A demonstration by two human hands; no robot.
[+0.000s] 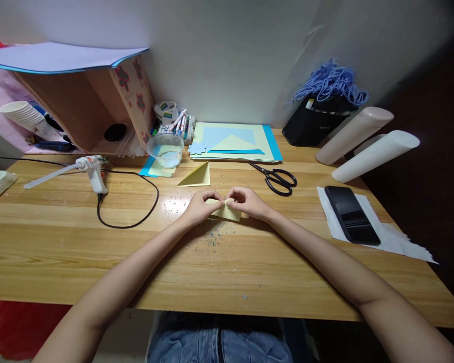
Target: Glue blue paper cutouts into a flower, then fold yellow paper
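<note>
Pale yellow paper [230,214], in the head view, is nearer the person than the black scissors [269,173] and left of them, pinched by the left hand [201,205] and right hand [246,202], fingertips close together. Left of the scissors sits a folded yellow piece [201,176]; right of them, a phone [351,214].

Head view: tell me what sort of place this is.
Likely a craft workspace: a wooden table bears a glue gun, black scissors and stacked coloured paper, and the left hand and right hand pinch pale yellow paper.
</note>
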